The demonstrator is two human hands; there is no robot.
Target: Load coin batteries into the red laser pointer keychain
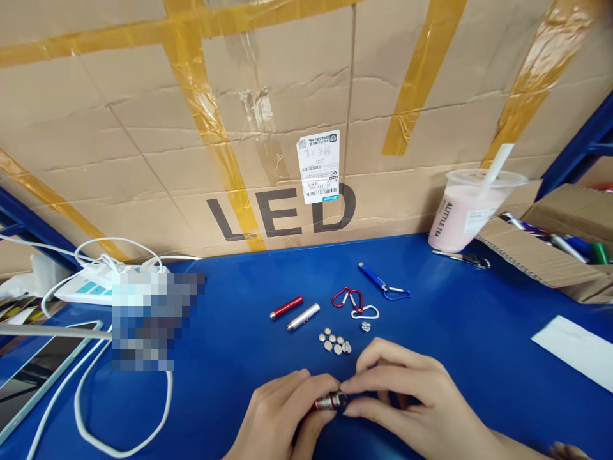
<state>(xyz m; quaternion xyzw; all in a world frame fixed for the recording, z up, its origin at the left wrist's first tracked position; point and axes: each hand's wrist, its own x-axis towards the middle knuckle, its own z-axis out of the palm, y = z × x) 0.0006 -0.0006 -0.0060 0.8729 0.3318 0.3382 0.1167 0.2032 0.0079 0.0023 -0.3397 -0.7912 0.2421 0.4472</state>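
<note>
Centrally, low on blue counter [479, 332]: left hand [278, 415] and right hand [407, 396], both grasping 1 small red torch [329, 402]; left fingers wrapped around the barrel, right fingertips [349, 386] pinched at its silver end. Torch held just above counter surface, tilted slightly.

Just beyond the hands: cluster of about 7 button cells [334, 342], loose, touching one another. Near these, 1 small metal cap [366, 326]. Further back: 1 red barrel [286, 307] and 1 silver barrel [303, 317], lying side by side, apart. Beside them: red carabiner [341, 297] and white carabiner [365, 312], overlapping; 1 blue torch with blue carabiner [383, 282], separate.

Back right: pink drink cup [462, 211] with straw, against cardboard wall [143, 128] marked "LED". Far right: open cardboard box [560, 249] holding more torches. Left: white power strip [90, 284] with white cable [96, 409] looped over counter.
</note>
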